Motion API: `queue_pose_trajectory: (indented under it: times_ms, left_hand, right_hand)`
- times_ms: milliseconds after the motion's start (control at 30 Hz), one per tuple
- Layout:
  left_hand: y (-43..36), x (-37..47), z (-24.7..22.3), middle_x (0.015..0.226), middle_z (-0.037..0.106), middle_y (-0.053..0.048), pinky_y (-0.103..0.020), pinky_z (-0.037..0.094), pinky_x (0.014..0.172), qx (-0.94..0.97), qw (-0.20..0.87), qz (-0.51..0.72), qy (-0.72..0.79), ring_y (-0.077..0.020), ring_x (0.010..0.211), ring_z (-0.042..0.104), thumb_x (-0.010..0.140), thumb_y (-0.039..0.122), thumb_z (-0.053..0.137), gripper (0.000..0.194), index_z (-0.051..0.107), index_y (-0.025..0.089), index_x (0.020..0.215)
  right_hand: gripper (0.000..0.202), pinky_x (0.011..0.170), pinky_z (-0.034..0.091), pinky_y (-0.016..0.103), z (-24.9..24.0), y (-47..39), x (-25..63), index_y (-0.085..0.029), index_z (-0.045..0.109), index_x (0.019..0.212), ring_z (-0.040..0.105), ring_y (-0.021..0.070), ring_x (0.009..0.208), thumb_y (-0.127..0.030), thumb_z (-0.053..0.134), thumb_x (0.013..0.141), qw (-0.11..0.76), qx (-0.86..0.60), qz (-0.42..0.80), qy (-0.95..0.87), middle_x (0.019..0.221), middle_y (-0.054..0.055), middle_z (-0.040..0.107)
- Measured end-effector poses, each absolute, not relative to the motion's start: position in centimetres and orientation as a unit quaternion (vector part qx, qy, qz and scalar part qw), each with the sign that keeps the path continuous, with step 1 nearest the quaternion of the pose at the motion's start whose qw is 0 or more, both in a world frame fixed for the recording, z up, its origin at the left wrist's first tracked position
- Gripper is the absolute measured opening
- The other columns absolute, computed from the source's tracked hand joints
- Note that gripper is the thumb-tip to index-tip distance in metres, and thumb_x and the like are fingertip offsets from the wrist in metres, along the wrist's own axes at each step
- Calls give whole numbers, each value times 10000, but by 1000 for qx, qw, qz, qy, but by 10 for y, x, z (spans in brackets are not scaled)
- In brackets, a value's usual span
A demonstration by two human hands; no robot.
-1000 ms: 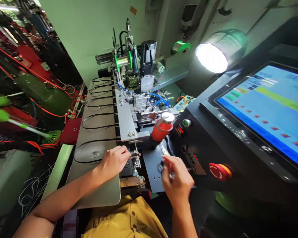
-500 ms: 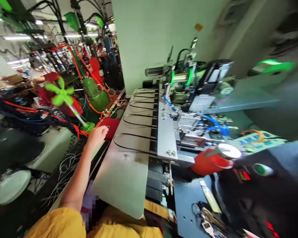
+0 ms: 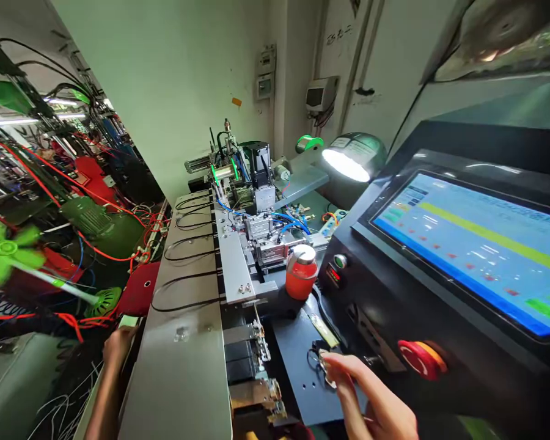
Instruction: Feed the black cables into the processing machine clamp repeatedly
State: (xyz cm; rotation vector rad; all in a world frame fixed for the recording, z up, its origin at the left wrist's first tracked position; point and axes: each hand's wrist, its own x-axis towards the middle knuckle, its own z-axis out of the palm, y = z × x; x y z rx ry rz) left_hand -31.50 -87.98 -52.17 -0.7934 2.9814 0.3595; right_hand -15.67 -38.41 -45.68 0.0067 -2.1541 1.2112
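**Your left hand (image 3: 118,345) and right hand (image 3: 378,397) sit well apart, on either side of a metal surface (image 3: 183,373)**

In the head view, a row of black cable loops (image 3: 174,310) lies on the metal surface, running from about mid-length to its far end. Their ends meet its right edge, beside a long metal bar (image 3: 234,263); the rounded bends point toward the left edge.

Your left hand is just outside that left edge, next to the end of a pale strip (image 3: 129,320), its fingers curled. You can't be told whether it grips anything. White wires (image 3: 57,403) trail beside your forearm.

Your right hand is over the near right part of a dark plate (image 3: 297,342), thumb and forefinger drawn close together. Its fingertips overlap a bunch of keys (image 3: 330,384); contact, or something small pinched there, cannot be made out.

Near the dark plate's far edge stands a red jar (image 3: 300,281) with a pale lid. To the right are a red stop button (image 3: 415,359) and a lit screen (image 3: 476,244).
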Motion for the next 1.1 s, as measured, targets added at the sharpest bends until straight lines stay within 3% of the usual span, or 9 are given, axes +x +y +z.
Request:
queue_pose_trajectory:
  times_ms: [67, 167, 233, 333, 400, 533, 633, 867, 1100]
  left_hand:
    - [-889, -316, -515, 706, 706, -52, -325, 522, 653, -258, -27, 171, 951, -290, 807, 696, 799, 454, 478, 293, 617, 208, 720]
    - [-897, -322, -490, 702, 682, -44, -295, 526, 626, -259, -114, 246, 927, -232, 766, 671, 879, 490, 328, 391, 577, 193, 824]
    - [-892, -328, -460, 799, 678, -25, -248, 509, 599, -257, -170, 280, 909, -177, 752, 634, 919, 497, 244, 420, 539, 200, 951]
    - [-854, -334, -404, 989, 646, 36, -173, 451, 583, -175, -228, 380, 879, -113, 767, 562, 904, 543, 392, 355, 527, 249, 1052]
    - [-805, -329, -373, 1012, 633, 42, -159, 428, 586, -54, -195, 443, 873, -91, 741, 528, 888, 494, 490, 302, 569, 239, 1028]
    - [-687, -297, -352, 640, 552, 31, -183, 407, 525, 155, 94, 423, 888, -88, 560, 500, 884, 397, 535, 232, 593, 174, 856]
    - [-627, -270, -362, 707, 562, 16, -186, 411, 538, 254, 195, 394, 862, -80, 571, 531, 921, 325, 487, 216, 590, 170, 809]
    - [-608, -254, -395, 779, 572, 9, -191, 405, 548, 299, 186, 387, 852, -80, 595, 527, 940, 268, 468, 205, 608, 171, 826]
    - [-608, -251, -406, 782, 595, -7, -221, 412, 645, 356, 120, 374, 848, -113, 697, 545, 923, 265, 534, 163, 646, 174, 846]
  right_hand:
    - [162, 598, 545, 250, -457, -385, -158, -251, 654, 980, 670, 182, 657, -193, 543, 876, 327, 6, 470, -820, 825, 47, 690]
    - [163, 541, 526, 233, -453, -385, -160, -249, 649, 964, 644, 164, 596, -179, 531, 876, 333, 12, 476, -814, 765, 32, 672]
    - [159, 523, 516, 223, -450, -385, -161, -245, 650, 949, 631, 155, 574, -172, 530, 873, 337, 16, 477, -811, 737, 22, 663]
    - [165, 531, 506, 207, -450, -386, -164, -238, 649, 947, 622, 138, 570, -163, 518, 882, 318, 28, 493, -810, 713, 8, 651]
    - [163, 553, 505, 204, -451, -389, -167, -230, 647, 954, 625, 133, 586, -168, 509, 895, 280, 36, 517, -808, 708, 5, 648]
    - [165, 548, 487, 216, -449, -401, -174, -214, 628, 1019, 592, 128, 573, -228, 489, 932, 160, 44, 594, -787, 715, 8, 643]
    - [161, 560, 485, 227, -445, -415, -178, -205, 629, 1003, 578, 127, 583, -289, 508, 937, 88, 32, 656, -749, 761, 19, 648]
    - [153, 565, 446, 231, -449, -438, -185, -181, 633, 879, 536, 120, 609, -326, 586, 899, 79, -19, 707, -702, 746, 10, 618]
    - [193, 564, 369, 238, -453, -443, -183, -176, 593, 743, 480, 113, 600, -262, 570, 915, 115, 19, 661, -741, 660, -10, 551]
